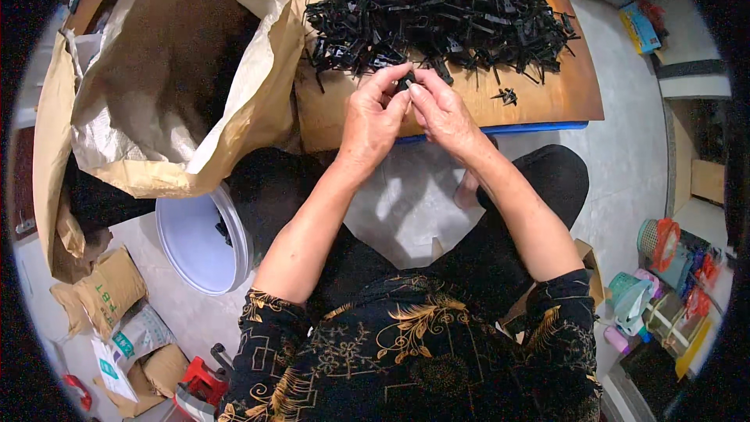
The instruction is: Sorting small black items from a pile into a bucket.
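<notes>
The left grip and right grip are narrowly pinching a small black part, which is sitting between their fingertips.

A single wide fisheye view looks steeply down from head height, above and behind the fingers, facing over them to the wooden board beyond; it sits far enough back to frame both forearms below them.

wooden tabletop, heaped black parts, one small piece apart
</notes>
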Demonstrator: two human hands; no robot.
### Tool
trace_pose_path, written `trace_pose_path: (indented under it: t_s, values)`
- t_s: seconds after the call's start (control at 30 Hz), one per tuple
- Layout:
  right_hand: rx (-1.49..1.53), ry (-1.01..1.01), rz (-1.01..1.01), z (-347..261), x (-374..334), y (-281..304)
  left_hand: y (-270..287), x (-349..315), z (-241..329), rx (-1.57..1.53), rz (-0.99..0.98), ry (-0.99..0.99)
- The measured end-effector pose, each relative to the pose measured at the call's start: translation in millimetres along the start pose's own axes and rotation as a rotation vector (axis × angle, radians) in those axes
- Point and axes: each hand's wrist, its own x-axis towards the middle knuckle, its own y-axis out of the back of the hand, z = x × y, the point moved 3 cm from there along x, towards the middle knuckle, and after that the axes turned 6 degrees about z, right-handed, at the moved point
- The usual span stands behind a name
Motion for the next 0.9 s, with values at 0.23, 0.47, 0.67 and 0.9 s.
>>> trace_pose_path:
  t_s: [0.23, 0.47, 0.67, 0.9]
  values:
    - [-0.023, -0.057, 0.010, 9.6, 10.6, -5.6, -2.7, 2.3, 0.5, 0.313, 0.178, -0.322]
    - [-0.079, -0.027, -0.002, 14.7, 17.8, 5.4, -8.7, 3.1, -0.7, 0.222, 0.066, -0.075]
    - [-0.066, 0.149, 0.026, 5.4, 4.2, 21.9, 3.8, 6.5, 8.0, -0.406, -0.071, 0.232]
    - [0.064, 0.138, -0.121, -5.6, -15.7, 32.6, 7.2, 3.4, 6.5, -0.710, -0.150, 0.344]
